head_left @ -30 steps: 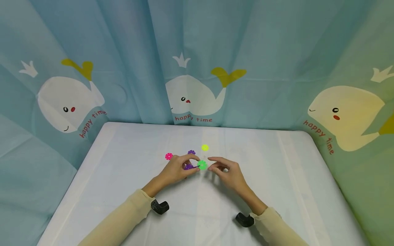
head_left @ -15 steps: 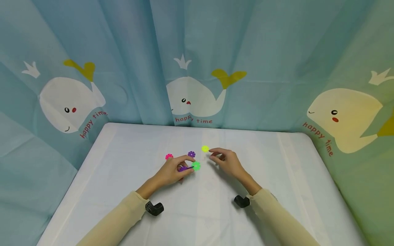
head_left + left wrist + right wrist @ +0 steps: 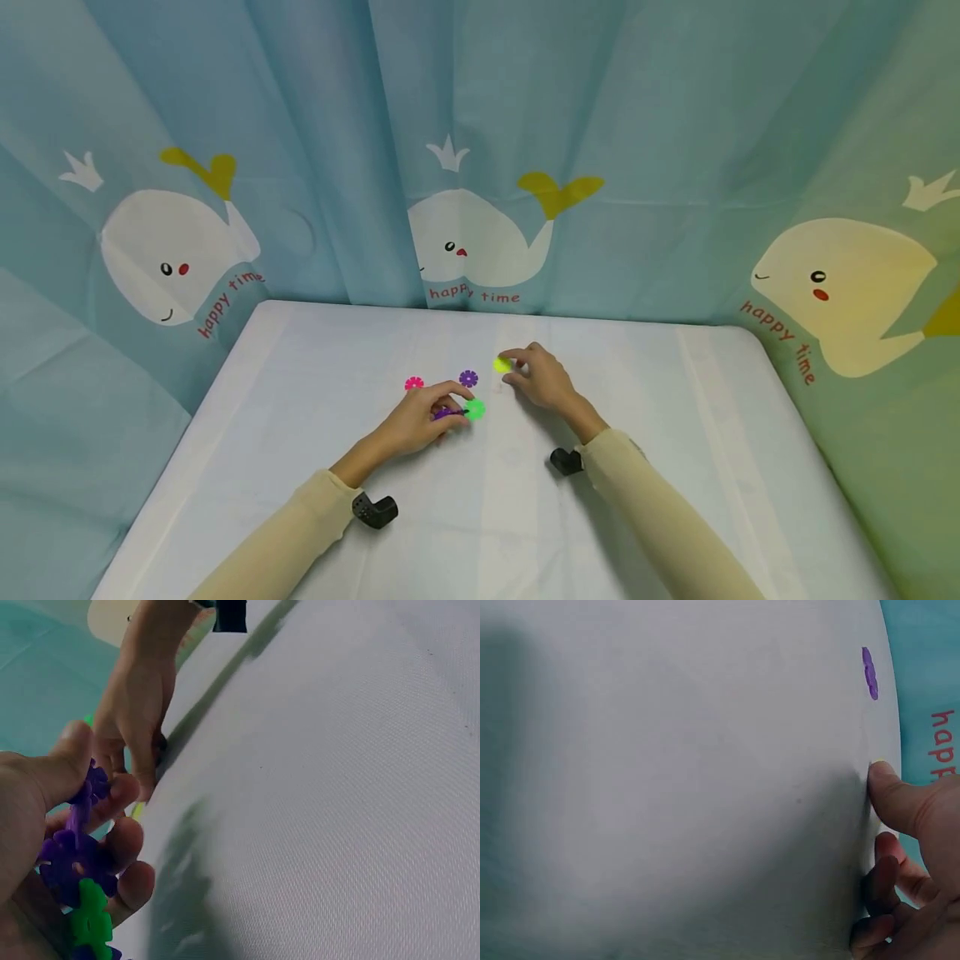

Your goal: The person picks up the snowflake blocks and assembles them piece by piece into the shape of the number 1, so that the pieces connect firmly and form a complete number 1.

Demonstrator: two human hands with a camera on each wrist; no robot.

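We pinch linked purple-and-green discs (image 3: 63, 859) in our left hand (image 3: 408, 422) and cannot tell whether our right hand (image 3: 546, 381), at the yellow disc (image 3: 501, 366), pinches it.

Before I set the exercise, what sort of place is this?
Probably an indoor spot arranged for tabletop play: a white table, a whale-print curtain behind it, and bright flower-shaped discs.
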